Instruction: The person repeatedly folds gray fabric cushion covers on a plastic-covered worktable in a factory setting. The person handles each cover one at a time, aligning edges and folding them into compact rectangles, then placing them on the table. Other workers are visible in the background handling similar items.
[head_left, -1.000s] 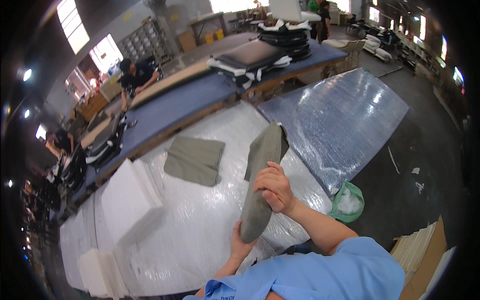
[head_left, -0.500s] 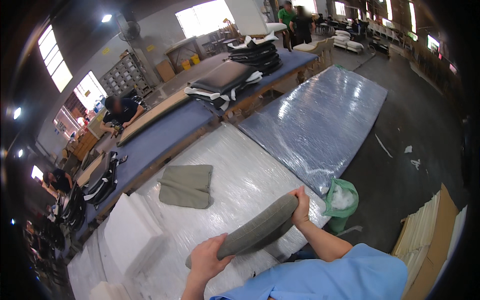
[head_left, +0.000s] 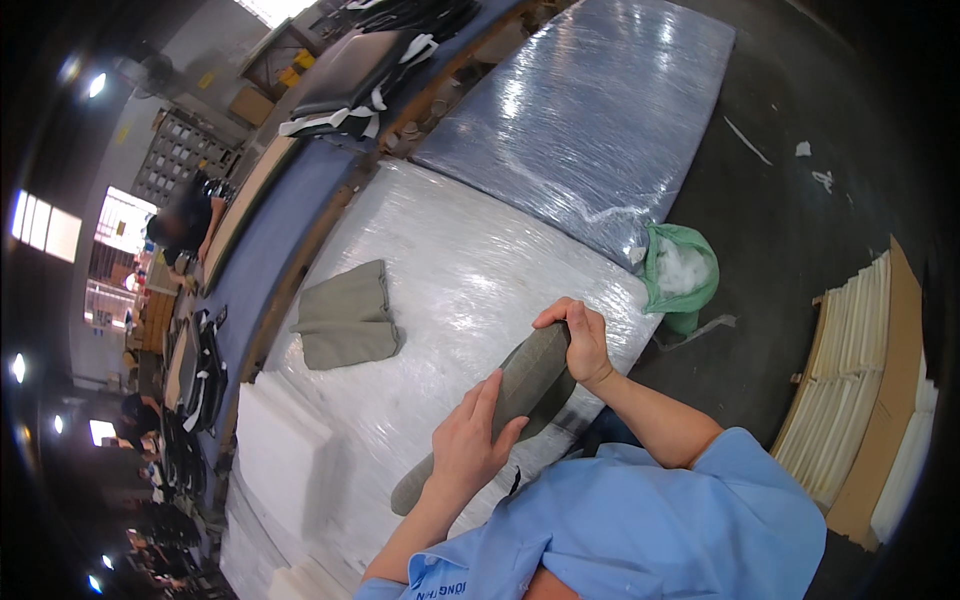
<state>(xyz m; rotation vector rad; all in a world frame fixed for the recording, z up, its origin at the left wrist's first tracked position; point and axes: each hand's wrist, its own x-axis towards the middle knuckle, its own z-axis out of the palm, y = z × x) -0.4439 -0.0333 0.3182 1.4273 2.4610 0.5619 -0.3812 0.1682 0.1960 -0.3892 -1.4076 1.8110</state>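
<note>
A grey-green fabric-covered cushion (head_left: 533, 372) is held on edge, tilted, above the near part of the plastic-wrapped white table (head_left: 440, 250). My left hand (head_left: 470, 440) lies along its side, fingers stretched over the fabric and thumb on the near face. At the cushion's far right end my right hand (head_left: 583, 345) is closed round the edge. The cushion's underside is hidden. Farther left, a flat piece of matching grey-green fabric (head_left: 347, 315) lies on the plastic, apart from both hands.
White foam blocks (head_left: 280, 450) are stacked at the left. A green bag with white filling (head_left: 680, 272) hangs by the table's right corner. Beyond is a blue plastic-wrapped surface (head_left: 590, 120). An open carton of pale sheets (head_left: 850, 390) stands at the right. A co-worker (head_left: 185, 225) bends over a far bench.
The view has tipped downward and turned. My left hand has slid up along the cushion toward my right hand, which now bends over the end. The cushion is tilted more steeply.
</note>
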